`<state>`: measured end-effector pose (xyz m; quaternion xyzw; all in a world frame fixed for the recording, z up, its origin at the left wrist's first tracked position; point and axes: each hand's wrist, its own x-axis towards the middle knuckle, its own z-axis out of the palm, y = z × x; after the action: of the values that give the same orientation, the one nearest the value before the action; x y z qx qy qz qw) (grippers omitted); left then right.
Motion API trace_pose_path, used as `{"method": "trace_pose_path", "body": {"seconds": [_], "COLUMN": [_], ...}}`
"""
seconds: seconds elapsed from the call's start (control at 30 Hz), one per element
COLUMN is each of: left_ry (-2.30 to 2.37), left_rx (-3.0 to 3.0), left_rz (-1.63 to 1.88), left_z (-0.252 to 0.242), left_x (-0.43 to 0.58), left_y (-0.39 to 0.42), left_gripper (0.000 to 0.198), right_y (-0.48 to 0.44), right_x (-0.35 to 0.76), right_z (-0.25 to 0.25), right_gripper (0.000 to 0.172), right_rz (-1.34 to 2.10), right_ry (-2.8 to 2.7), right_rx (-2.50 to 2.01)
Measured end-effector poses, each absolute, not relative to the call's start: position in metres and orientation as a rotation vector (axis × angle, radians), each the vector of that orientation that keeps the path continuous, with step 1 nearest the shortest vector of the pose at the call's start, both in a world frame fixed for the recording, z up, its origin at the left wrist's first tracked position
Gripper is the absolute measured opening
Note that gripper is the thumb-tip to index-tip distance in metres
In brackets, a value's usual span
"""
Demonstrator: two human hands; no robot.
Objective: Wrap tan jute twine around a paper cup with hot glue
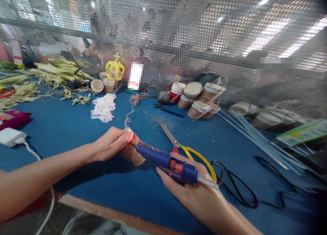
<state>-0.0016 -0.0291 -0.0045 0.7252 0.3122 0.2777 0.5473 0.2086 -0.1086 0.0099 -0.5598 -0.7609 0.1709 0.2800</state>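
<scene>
My left hand (114, 143) grips a small paper cup (133, 153) wrapped in brown twine, with a red band near its rim. The cup is tilted, and a loose strand of twine (129, 115) runs from it across the table. In my right hand (189, 184) is a blue hot glue gun (166, 160), a clear glue stick (208, 182) sticking out of its back. Its nozzle points at the cup by the red band; whether it touches I cannot tell. Scissors (176, 143) with yellow and red handles lie just beyond the glue gun.
Twine-wrapped cups (199, 109) stand at the back right, near pliers (168, 110). Clear glue sticks (255, 139) and a black cord (237, 190) lie right. White cloth (104, 107), dried husks (56, 73) and a yellow crown (114, 69) are left. A perforated metal screen (163, 34) closes the back.
</scene>
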Motion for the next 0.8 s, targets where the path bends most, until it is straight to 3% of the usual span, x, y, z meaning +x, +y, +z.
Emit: {"method": "trace_pose_path", "body": {"seconds": [0.3,0.8], "left_ry": [0.632,0.711], "left_rx": [1.538,2.229], "left_rz": [0.615,0.817], "left_z": [0.0,-0.012], "left_x": [0.003,-0.006], "left_y": [-0.033,-0.024], "left_gripper": [0.051,0.039], "right_y": [-0.11,-0.093], "right_x": [0.204,0.212], "right_z": [0.014,0.025], "right_gripper": [0.013,0.017], "right_rz": [0.504,0.749], "right_ry": [-2.087,-1.918], "right_rx": [-1.468,-1.621]}}
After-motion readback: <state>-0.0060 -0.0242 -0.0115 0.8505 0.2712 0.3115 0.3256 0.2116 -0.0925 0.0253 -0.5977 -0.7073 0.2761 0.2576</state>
